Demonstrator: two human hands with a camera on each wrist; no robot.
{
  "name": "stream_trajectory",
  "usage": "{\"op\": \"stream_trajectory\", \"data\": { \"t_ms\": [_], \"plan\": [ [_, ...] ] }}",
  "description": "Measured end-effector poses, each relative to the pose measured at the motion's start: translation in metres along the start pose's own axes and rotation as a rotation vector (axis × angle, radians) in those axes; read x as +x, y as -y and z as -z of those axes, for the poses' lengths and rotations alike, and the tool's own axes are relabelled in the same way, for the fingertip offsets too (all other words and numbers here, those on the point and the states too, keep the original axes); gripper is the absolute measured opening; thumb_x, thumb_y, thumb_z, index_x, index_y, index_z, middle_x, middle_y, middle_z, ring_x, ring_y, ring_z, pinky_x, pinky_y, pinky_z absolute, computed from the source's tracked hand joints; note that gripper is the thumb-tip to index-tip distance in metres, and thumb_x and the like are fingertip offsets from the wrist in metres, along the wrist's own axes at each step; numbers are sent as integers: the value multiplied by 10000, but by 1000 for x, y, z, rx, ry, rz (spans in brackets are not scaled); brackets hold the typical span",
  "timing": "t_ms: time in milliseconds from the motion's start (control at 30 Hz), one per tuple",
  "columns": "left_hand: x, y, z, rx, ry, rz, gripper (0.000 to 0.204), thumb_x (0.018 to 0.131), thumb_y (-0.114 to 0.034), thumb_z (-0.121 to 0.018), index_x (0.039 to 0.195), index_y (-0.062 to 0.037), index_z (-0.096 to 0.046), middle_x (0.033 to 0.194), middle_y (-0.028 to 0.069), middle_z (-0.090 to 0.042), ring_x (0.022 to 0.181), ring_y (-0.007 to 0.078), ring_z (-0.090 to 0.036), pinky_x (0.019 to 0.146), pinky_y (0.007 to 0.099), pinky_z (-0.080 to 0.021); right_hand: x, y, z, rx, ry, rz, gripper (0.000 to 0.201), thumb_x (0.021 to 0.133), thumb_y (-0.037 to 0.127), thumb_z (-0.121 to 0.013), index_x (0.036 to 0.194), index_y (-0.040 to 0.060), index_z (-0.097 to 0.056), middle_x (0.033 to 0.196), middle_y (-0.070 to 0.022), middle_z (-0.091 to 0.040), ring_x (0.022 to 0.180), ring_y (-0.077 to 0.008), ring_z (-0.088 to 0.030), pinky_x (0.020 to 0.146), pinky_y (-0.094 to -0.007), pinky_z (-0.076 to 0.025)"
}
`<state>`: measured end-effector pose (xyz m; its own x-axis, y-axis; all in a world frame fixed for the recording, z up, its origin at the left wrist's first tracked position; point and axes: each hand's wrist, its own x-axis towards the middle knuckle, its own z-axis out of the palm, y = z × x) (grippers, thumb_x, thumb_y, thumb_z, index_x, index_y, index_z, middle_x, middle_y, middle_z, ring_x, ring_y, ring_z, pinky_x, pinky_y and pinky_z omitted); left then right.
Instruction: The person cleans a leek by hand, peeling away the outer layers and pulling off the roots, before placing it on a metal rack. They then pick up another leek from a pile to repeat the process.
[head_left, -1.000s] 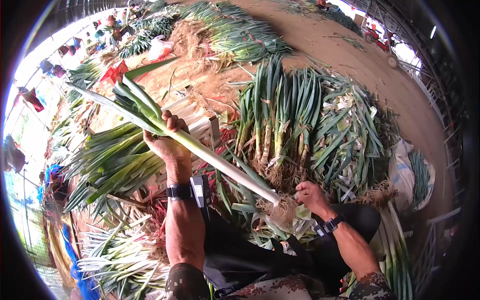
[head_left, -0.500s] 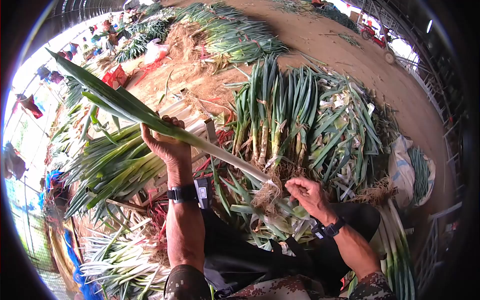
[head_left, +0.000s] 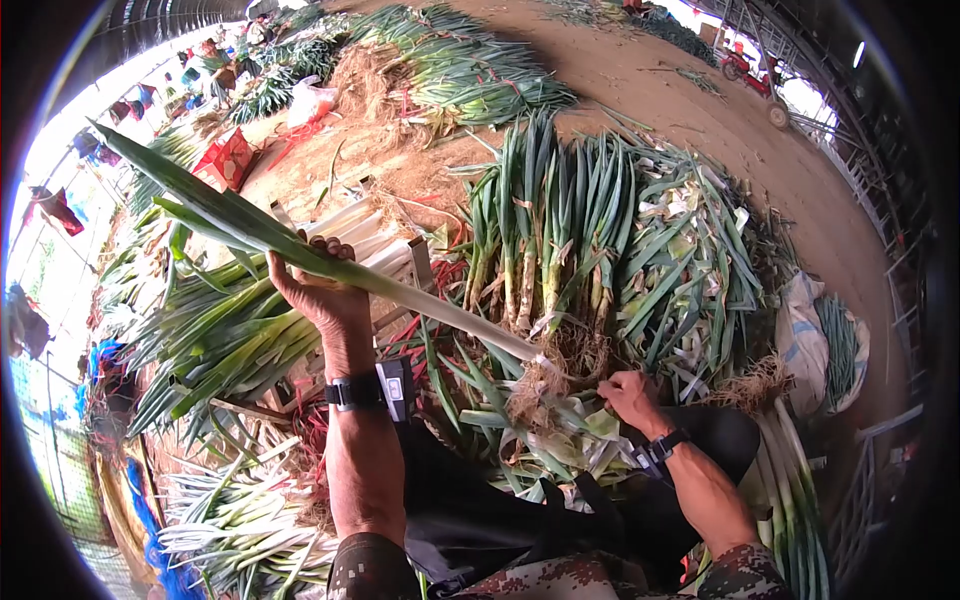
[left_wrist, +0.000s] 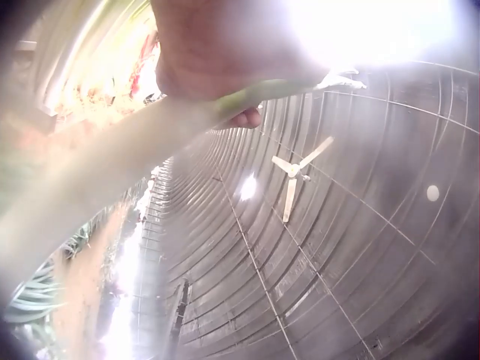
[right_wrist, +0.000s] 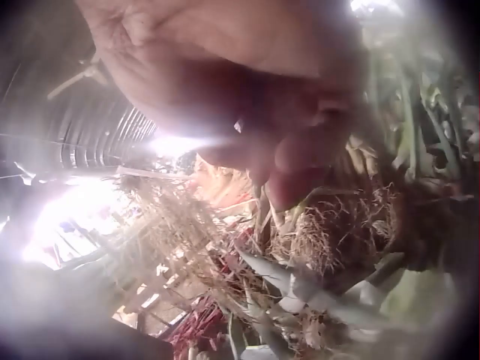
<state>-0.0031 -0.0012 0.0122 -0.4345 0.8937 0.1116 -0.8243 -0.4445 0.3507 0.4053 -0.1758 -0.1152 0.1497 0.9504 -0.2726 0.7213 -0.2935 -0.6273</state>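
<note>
My left hand [head_left: 322,290] grips a long green onion [head_left: 440,308] where its green leaves meet the stalk. The leaves reach up and left; the white stalk slants down to the right. Its tangled roots [head_left: 538,392] hang at the lower end. In the left wrist view, the stalk [left_wrist: 112,176] crosses blurred below the hand [left_wrist: 225,52]. My right hand [head_left: 632,400] is just right of the roots, fingers curled, with no held thing showing clearly. In the right wrist view, its fingertips [right_wrist: 296,184] overlap the background roots, and pale roots [right_wrist: 169,225] are at the left.
Bundled green onions [head_left: 555,220] stand ahead, beside a heap of stripped leaves [head_left: 690,260]. More onions lie at left [head_left: 230,320] in a wooden rack [head_left: 420,262] and lower left [head_left: 250,515]. A white sack [head_left: 803,340] stands at right. Black-clad legs [head_left: 480,500] are below.
The green onion has turned in my left hand, its leaves now pointing farther up-left, and its root end has risen slightly. My right hand moved left toward the roots, then back right and down.
</note>
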Motion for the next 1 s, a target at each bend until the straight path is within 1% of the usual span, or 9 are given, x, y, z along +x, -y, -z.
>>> {"op": "stream_trajectory", "data": {
  "t_ms": [100,200,333,400,500,633,667,767,1000],
  "plan": [
    [-5,1,-3,-7,-33,-39,474,878,-520,-650,919,-56,-562,767,49,-549,693,204,-552,644,316,-484,-8,16,1,464,109,63,584,817,341,-811,1246,-15,-638,1013,-134,-749,680,-155,-690,645,-338,-545],
    [-6,2,-6,-18,-74,-37,486,879,-525,-653,929,-52,-555,775,52,-548,695,205,-550,653,319,-488,0,19,-5,363,145,296,997,797,287,-856,1548,3,-265,1196,-96,-694,719,-126,-662,629,-269,-526],
    [-3,6,6,-29,-111,-11,501,892,-564,-635,954,-73,-554,807,52,-557,705,204,-554,656,319,-489,-6,41,-9,650,322,73,1166,740,451,-881,1586,84,-168,1288,-145,-601,740,-111,-626,684,-254,-541],
    [0,8,8,-20,-130,-11,491,897,-562,-632,944,-81,-547,805,52,-558,698,204,-551,651,318,-489,-9,45,-21,773,334,145,860,809,414,-834,1458,61,-393,954,-88,-697,701,-111,-647,636,-261,-547],
    [1,10,10,-27,-121,16,471,901,-551,-647,953,-94,-545,808,48,-559,687,195,-550,647,315,-489,-22,56,-27,856,484,34,467,921,317,-733,1255,42,-555,713,-33,-668,669,-109,-672,604,-255,-545],
    [-2,10,1,-14,-81,28,421,898,-490,-712,972,-111,-546,810,31,-553,681,159,-555,630,284,-487,-47,58,-38,984,429,88,472,942,228,-708,1340,55,-523,765,-19,-648,627,-93,-632,557,-254,-526],
    [-4,10,-3,4,-76,38,398,901,-463,-719,970,-110,-547,809,29,-551,679,154,-553,623,275,-484,-56,59,-23,985,592,48,496,943,217,-710,1373,61,-517,822,-9,-632,645,-83,-612,577,-248,-519],
    [-6,10,-4,51,-2,62,304,923,-345,-732,963,-104,-552,809,21,-549,672,130,-547,589,247,-471,-69,47,-14,791,615,32,478,941,256,-717,1339,54,-547,851,-7,-626,671,-80,-610,562,-246,-499],
    [-12,16,-11,-18,125,108,389,967,-374,-656,1126,-30,-566,808,20,-545,646,107,-487,591,241,-420,-91,34,0,906,553,-26,652,865,350,-802,1341,51,-471,792,-6,-602,588,-93,-545,513,-259,-442]
  ]
}}
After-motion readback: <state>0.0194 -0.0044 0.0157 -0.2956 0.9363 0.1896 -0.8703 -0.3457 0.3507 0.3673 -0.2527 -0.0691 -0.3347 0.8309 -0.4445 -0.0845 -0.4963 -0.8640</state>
